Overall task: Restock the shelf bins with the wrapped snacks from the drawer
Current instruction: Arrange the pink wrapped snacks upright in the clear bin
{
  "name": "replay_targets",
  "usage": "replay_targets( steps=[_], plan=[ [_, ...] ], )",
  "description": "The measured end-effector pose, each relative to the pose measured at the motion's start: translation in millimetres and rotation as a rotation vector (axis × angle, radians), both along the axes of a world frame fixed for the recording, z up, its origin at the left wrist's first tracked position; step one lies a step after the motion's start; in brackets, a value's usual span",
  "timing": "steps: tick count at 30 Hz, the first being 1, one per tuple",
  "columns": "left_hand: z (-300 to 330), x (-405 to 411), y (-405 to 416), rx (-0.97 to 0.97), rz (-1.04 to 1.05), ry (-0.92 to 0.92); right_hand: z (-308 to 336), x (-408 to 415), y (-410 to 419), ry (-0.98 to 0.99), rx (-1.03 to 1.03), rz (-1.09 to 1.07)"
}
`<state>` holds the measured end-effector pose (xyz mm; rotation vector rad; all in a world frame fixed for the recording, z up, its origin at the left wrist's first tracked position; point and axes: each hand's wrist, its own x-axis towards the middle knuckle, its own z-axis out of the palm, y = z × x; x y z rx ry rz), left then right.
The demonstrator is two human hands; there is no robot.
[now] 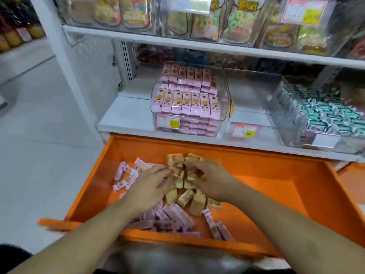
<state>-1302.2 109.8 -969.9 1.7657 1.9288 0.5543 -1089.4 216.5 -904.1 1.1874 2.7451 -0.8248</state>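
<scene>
Both hands, left (150, 182) and right (211, 180), curl around tan wrapped snacks (194, 202) heaped in the orange drawer (276, 175). Above, the pink bin (189, 99) looks full; the middle bin (250, 107) sits empty, so restocking seems far from done.

Drawer (276, 175) pulled out below the shelf (126, 115).
On the shelf: full bin (189, 99) left, vacant bin (250, 107) centre, third bin (324, 123) right. Wrapped snacks (185, 196) lie in the drawer, both hands among them.
</scene>
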Motion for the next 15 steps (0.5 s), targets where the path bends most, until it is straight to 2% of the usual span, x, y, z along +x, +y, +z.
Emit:
replay_targets(
  steps=[4,9,13,15],
  plan=[
    [-48.7,-11.6,-12.0,-0.121,-0.026,0.037,-48.4,-0.8,-6.8,-0.198,-0.124,0.033],
    [-79.3,-30.9,-1.3,-0.378,-0.013,0.03,-107.9,-19.3,-0.5,-0.261,-0.249,0.089],
    [-106.5,-54.9,12.4,-0.605,-0.005,-0.005,-157.6,-36.7,-2.3,-0.33,-0.321,0.251],
    [-121.1,-67.9,15.3,-0.624,-0.037,0.042,-179.4,-41.4,-6.8,-0.39,-0.322,0.323]
  ],
)
